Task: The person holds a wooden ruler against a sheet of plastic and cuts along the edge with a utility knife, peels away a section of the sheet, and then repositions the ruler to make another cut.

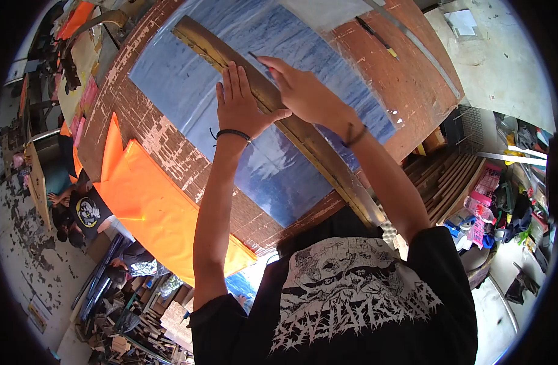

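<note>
A large printed sheet (169,76) with a blue, sea-like picture lies flat on the worn brown table (181,155). Across it runs a long wooden straightedge (327,161), slanting from the upper left down towards my body. My left hand (237,106) lies flat on the sheet and the near face of the wood, fingers stretched out, thumb reaching over the bar. On the bar's other side, my right hand (312,97) is closed around a slim cutter knife (254,56). Its dark tip points up-left beside the wood, and a bit of red shows at the fingers.
A black and yellow pen (377,38) and a thin metal strip (422,48) lie at the table's right. Orange sheeting (151,201) hangs over the left edge. Two other people (89,210) are at the left. Wooden strips (449,182) are stacked at the right.
</note>
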`<state>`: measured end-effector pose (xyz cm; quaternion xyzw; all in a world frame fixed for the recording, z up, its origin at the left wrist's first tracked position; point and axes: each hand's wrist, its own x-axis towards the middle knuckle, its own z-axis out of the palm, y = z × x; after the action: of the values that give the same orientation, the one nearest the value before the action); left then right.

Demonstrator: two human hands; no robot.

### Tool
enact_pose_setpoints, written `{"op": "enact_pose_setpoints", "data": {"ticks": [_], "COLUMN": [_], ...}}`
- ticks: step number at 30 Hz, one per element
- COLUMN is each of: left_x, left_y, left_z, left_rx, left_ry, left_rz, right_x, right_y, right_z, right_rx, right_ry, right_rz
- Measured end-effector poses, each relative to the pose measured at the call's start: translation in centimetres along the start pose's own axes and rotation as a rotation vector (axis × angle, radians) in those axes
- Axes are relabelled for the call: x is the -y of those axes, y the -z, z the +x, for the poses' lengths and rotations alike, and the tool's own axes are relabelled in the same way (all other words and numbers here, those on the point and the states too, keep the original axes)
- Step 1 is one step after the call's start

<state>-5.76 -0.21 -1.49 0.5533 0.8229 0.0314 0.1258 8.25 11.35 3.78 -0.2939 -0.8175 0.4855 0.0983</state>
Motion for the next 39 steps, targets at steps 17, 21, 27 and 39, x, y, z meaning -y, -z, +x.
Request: {"op": "enact_pose_setpoints", "data": {"ticks": [17, 21, 27, 39], "left_x": [-0.1, -0.1, 0.0, 0.3], "left_y": [-0.3, -0.2, -0.5, -1.0], "left_z": [0.1, 0.1, 0.3, 0.5], "left_rx": [0.006, -0.013, -0.028, 0.002], "left_ry": [0.004, 0.003, -0.002, -0.004], "left_rz": [0.050, 0.042, 0.071, 0.057], "right_x": [-0.3, -0.2, -2.7, -0.4], "right_y": [-2.7, -2.7, -2.3, 1.2], "right_z": [4.5, 4.7, 3.2, -10.1], "right_rx": [0.059, 0.058, 0.099, 0.149], "right_ry": [-0.099, -0.081, 0.165, -0.216], "right_rz": [-0.057, -0.095, -0.362, -0.151]}}
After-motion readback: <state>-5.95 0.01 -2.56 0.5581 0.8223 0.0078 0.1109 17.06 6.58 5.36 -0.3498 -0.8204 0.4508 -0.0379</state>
